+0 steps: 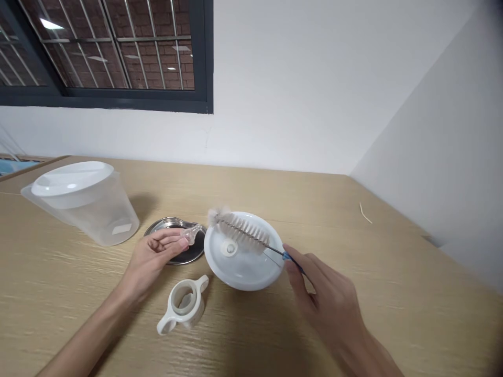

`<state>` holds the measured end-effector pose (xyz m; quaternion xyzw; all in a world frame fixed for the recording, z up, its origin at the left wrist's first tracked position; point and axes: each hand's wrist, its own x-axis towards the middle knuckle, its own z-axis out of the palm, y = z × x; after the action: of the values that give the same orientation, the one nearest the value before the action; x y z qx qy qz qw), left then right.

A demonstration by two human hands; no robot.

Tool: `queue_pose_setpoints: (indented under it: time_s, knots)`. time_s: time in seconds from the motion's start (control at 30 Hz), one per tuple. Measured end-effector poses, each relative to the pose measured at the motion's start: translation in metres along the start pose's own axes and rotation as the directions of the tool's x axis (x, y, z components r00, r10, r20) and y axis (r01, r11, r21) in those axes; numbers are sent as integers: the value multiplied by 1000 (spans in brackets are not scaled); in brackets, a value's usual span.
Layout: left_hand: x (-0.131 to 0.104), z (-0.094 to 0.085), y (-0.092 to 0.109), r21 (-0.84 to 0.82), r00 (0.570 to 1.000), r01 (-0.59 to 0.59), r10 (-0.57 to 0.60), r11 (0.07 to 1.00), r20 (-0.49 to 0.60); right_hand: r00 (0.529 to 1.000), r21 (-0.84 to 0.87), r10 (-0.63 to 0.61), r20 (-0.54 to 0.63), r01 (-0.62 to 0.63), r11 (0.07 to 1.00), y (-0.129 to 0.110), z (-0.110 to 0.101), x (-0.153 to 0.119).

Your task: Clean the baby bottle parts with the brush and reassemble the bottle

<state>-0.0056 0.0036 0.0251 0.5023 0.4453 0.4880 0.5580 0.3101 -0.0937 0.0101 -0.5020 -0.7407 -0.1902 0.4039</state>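
Observation:
My left hand (159,251) pinches a small clear nipple-shaped piece (191,233) above a shiny kidney-shaped metal tray (194,255). A bottle brush (245,234) with pale bristles and a blue handle is gripped in my right hand (322,288). Its bristles pass over a round white lidded bowl (243,272), with the brush tip pointing left, near the clear piece but apart from it. Nearer to me, a white two-handled ring (184,303) rests on the table; something translucent shows inside its opening.
A translucent pitcher (94,209) with a white lid stands at the left on the wooden table (393,293). A thin pale strip (365,213) lies at the right. Behind the table are a white wall and a barred window (118,47).

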Motion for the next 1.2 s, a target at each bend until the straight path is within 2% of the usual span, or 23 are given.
queue_pose_setpoints:
  time_s: [0.17, 0.33, 0.47, 0.6, 0.7, 0.8, 0.9, 1.2]
  knots:
    - [-1, 1, 1, -227, 975, 211, -189, 951, 114, 1000, 78, -2, -25, 4, 997, -5, -1, 0]
    - [-2, 4, 3, -316, 954, 294, -255, 902, 158, 999, 125, -41, 25, 37, 991, -12, 2, -2]
    - [-3, 3, 6, -354, 945, 326, -292, 877, 146, 1000, 61, -5, 3, 5, 998, -6, 4, -2]
    - [-2, 4, 7, -317, 940, 337, -300, 887, 161, 999, 95, 35, -2, -35, 995, -4, 3, -1]
    - [-2, 6, 7, -312, 942, 327, -281, 892, 185, 999, 159, -10, 30, 6, 987, -8, 3, -2]
    - [-3, 5, 6, -322, 948, 312, -272, 894, 163, 997, 171, -57, 49, 48, 984, -9, 5, -3]
    - [-3, 5, 6, -336, 951, 306, -272, 891, 145, 998, 128, -43, 48, 37, 991, -7, 7, -4]
    - [-3, 4, 10, -385, 938, 341, -287, 857, 193, 1000, 81, 6, 16, -8, 997, -4, -2, -1]
